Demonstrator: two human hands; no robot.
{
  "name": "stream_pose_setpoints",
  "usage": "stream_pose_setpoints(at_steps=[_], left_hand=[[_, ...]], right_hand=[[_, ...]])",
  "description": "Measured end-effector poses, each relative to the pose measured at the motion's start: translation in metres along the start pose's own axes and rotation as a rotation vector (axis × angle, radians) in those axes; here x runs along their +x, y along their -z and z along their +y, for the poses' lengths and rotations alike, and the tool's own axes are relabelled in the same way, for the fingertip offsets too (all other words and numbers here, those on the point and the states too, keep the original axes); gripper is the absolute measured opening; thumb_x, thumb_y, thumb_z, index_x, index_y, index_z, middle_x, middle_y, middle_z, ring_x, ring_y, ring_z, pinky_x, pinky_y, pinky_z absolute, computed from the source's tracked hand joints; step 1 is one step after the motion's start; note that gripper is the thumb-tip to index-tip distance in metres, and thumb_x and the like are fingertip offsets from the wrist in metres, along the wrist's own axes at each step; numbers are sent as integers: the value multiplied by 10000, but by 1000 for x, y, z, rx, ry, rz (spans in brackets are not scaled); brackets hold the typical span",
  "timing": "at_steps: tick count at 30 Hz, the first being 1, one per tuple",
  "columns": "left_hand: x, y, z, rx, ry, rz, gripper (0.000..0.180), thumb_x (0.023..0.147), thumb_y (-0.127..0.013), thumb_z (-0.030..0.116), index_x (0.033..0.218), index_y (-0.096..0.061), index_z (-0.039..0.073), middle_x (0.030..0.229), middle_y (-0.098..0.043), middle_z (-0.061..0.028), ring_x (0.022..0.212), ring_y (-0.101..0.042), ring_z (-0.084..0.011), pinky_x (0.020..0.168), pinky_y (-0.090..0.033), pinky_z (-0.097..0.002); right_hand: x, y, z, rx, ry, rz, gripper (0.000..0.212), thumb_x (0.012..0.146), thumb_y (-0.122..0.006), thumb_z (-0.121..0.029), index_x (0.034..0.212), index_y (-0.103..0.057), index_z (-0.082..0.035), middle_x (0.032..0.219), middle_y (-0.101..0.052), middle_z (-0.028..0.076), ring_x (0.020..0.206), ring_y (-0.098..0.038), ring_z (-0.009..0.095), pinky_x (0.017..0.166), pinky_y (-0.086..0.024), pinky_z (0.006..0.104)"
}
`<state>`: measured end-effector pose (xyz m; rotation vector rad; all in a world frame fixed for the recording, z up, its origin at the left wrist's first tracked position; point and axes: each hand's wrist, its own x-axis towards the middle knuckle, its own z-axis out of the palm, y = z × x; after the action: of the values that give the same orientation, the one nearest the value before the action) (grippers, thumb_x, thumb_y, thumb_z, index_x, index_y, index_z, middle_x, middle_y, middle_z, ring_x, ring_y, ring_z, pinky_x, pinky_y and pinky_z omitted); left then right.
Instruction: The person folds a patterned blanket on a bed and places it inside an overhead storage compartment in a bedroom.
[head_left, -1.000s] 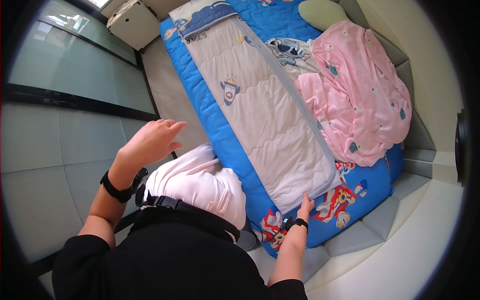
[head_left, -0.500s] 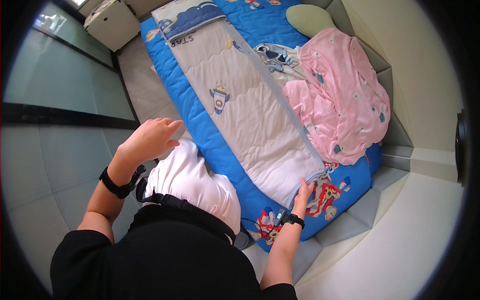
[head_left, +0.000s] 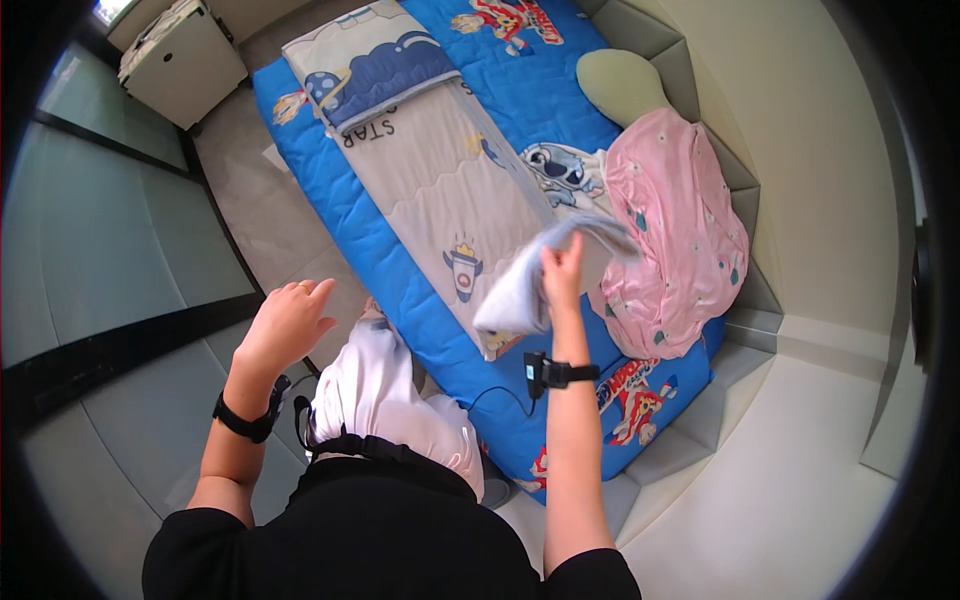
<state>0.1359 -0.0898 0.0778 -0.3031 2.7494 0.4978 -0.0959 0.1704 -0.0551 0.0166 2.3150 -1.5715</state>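
A pale quilt (head_left: 420, 190) with a rocket print lies lengthwise on the blue bed cover (head_left: 350, 225), folded into a long strip. Its far end is turned over, showing a blue cloud-and-planet pattern. My right hand (head_left: 562, 275) is shut on the near end, which it holds raised above the rest so that the end hangs bent back, its blue-trimmed edge blurred by motion. Off the bed's left side, above my white trousers, my left hand (head_left: 285, 325) hovers with thumb apart from the fingers and nothing in it.
A crumpled pink blanket (head_left: 675, 240) lies right of the quilt, beside a white cloth (head_left: 565, 175) with a cartoon print and a green pillow (head_left: 622, 85). Padded grey panels (head_left: 755, 265) edge the bed's right side. Glass panels (head_left: 110, 250) and a white cabinet (head_left: 185, 65) stand left.
My right hand has lifted the quilt's near end off the bed and carried it away from me, toward the far end. My left hand has dropped slightly nearer. The view has shifted a little.
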Motion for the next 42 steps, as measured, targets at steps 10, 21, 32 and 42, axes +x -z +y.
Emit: stream_pose_setpoints(at_steps=[10,21,32,42], left_hand=[[28,29,-34,12,44,-189,425,682,-570,169,1047,-421,10,940,-514,-129,862,-491,-268,739,-386,-335],[47,26,10,61,-200,-192,429,684,-564,188,1048,-424,9,944,-517,-131,892,-481,-261,763,-376,-332],[25,34,48,184,-203,-210,414,696,-553,173,1047,-416,2,959,-512,-162,880,-479,-298,748,-386,-352],[18,48,46,295,-188,-122,367,691,-556,174,993,-426,11,846,-526,-162,810,-501,-303,690,-399,-363]], right_hand=[[-80,-73,-8,-438,168,-589,404,710,-537,-142,1073,-420,-9,879,-532,185,783,-531,279,692,-421,331],[-208,-4,56,-478,-144,-337,375,714,-518,-147,1053,-432,-10,930,-511,208,859,-491,334,736,-396,370],[-240,-1,78,-476,-30,-235,364,717,-498,-140,1052,-427,-19,937,-506,201,847,-482,350,734,-391,390],[-241,16,85,-495,-32,-154,362,715,-509,-141,1044,-434,-11,945,-502,199,863,-484,331,740,-391,375]])
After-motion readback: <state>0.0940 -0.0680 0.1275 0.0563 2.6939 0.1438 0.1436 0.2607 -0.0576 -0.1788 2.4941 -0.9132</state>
